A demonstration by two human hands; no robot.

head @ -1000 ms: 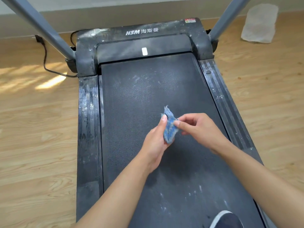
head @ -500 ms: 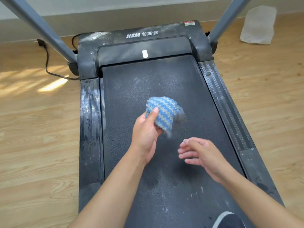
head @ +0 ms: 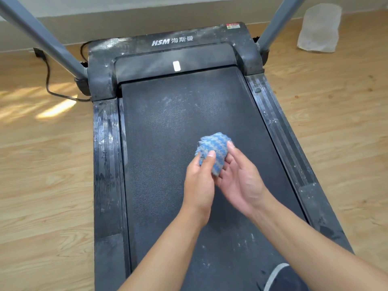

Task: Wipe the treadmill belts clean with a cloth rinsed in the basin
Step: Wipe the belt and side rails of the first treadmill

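Over the middle of the belt (head: 168, 148) the blue-and-white cloth (head: 213, 152) is bunched up and held clear of the surface. The left hand (head: 199, 181) pinches it between thumb and fingers, and the right hand (head: 239, 179) lies palm-up, its loose, fairly straight fingers cradling it from the side. Wiping looks barely under way: pale dusty smears mark the belt's far end, white specks dot the near end, and the side rails (head: 107, 164) and motor cover (head: 174, 49) are streaked. No basin in shot.
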